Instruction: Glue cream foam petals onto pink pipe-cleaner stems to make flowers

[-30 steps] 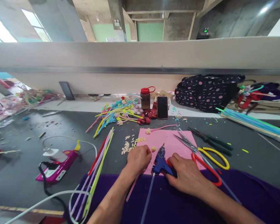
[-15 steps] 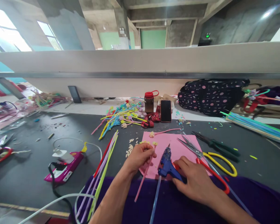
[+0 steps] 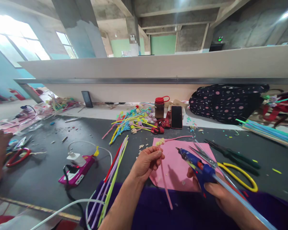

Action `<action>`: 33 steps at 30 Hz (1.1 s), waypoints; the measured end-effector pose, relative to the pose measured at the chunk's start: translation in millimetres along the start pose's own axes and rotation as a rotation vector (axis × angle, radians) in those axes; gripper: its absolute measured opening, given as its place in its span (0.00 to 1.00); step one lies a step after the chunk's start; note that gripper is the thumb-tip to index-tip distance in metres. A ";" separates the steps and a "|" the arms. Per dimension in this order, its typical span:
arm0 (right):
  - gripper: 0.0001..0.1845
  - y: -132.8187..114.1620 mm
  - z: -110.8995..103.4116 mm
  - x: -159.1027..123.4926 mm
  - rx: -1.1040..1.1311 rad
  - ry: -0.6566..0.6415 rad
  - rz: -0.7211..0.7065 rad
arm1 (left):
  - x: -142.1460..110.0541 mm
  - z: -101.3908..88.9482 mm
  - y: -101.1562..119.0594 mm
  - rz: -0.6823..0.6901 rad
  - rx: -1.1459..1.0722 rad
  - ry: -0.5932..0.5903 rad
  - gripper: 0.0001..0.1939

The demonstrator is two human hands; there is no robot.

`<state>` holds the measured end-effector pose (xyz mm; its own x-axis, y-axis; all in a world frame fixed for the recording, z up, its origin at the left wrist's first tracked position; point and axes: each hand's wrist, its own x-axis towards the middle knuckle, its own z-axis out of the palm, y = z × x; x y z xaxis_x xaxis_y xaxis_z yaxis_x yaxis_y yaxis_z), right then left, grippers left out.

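The left hand (image 3: 150, 161) pinches a thin pink stem (image 3: 166, 187) between thumb and fingertips, just below its pale yellow tip, the other fingers curled in. The stem hangs down across a pink sheet (image 3: 175, 155), its lower end over purple cloth (image 3: 158, 210). The right hand (image 3: 220, 191) is wrapped around the handle of a blue glue gun (image 3: 196, 164), held above the sheet (whether a finger presses the trigger, I cannot tell). Its nozzle points towards the stem, well apart from it, and a long clear glue stick (image 3: 237, 191) trails out behind.

Scissors (image 3: 214, 163) lie just beside the gun, their red handle mostly hidden behind gun and hand; dark pliers (image 3: 235, 157) lie beyond. Another pink stem (image 3: 179, 138) lies at the sheet's far edge, its tip behind the held one; touching or apart, I cannot tell. Coloured stems (image 3: 115, 172) and a magenta power strip (image 3: 80, 172) lie left of the left arm.
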<state>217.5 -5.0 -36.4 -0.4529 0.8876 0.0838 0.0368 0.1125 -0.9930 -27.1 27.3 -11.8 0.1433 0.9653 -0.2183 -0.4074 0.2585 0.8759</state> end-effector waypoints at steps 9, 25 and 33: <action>0.12 -4.1 5.3 6.6 -0.568 0.048 0.028 | 0.4 -4.8 -0.5 0.077 0.192 0.081 0.11; 0.23 1.7 -1.9 -5.8 0.229 -0.107 0.115 | 5.2 5.9 -10.0 -0.019 0.362 0.086 0.12; 0.22 -10.7 2.1 -10.3 0.220 -0.068 0.147 | 5.9 2.8 -13.9 -0.052 0.283 0.002 0.13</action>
<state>219.9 -16.3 -26.9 -0.5161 0.8544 -0.0609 -0.0844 -0.1215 -0.9890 -18.1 29.4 -24.0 0.1552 0.9512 -0.2666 -0.1320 0.2874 0.9487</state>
